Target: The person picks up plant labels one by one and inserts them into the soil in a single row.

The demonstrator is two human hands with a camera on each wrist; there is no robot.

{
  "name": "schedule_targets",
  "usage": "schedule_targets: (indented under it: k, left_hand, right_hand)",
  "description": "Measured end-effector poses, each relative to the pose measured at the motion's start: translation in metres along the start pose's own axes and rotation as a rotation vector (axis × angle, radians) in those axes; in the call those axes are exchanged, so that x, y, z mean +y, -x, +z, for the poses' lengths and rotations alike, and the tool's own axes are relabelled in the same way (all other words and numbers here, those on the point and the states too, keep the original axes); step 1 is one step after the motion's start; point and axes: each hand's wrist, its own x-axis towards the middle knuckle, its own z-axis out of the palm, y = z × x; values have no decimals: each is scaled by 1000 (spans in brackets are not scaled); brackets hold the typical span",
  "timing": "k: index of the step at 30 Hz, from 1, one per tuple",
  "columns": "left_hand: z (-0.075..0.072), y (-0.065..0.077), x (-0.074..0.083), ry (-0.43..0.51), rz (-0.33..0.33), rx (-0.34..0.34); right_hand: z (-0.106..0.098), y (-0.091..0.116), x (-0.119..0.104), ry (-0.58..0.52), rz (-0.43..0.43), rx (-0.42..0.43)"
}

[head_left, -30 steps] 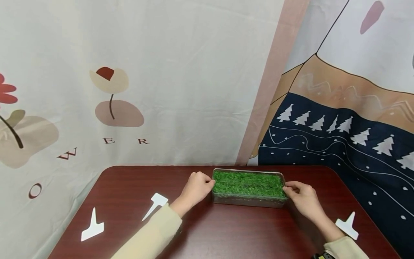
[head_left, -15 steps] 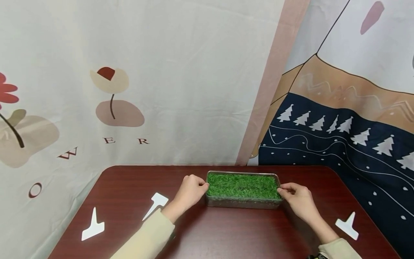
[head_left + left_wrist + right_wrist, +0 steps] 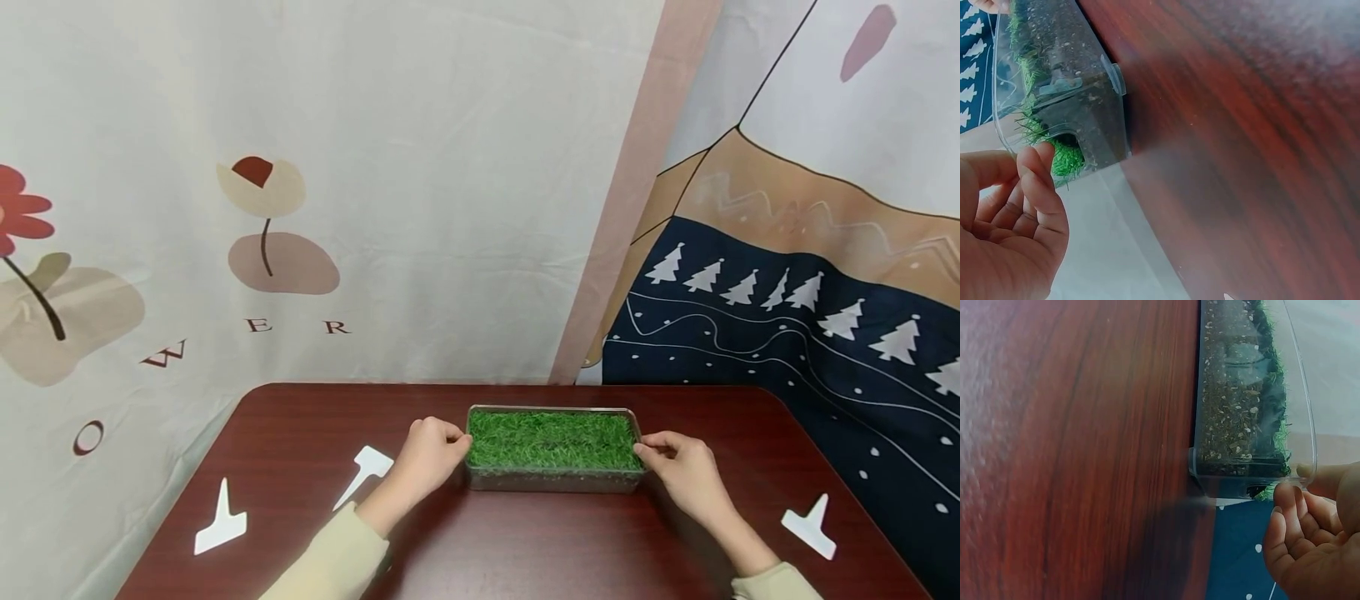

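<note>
Grass-filled box [image 3: 555, 481] nearer, further left

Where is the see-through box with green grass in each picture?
Head: the see-through box is low, just right of centre, between the left hand and right hand.
Left wrist: upper left, mostly above the left hand.
Right wrist: upper right, mostly above the right hand.
Shared landmark: the red-brown table, in all three.
</note>
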Motion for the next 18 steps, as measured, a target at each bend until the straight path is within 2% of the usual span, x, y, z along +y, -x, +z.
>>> schedule_targets:
  k: [9,18]
  left_hand:
    - [-8,13,-2,-8,-25,6]
    - [-15,27,-5,-2,-60,14]
  right_hand:
    - [3,6,-7,-2,7,-7]
    - [5,13,-13,-41,84,-60]
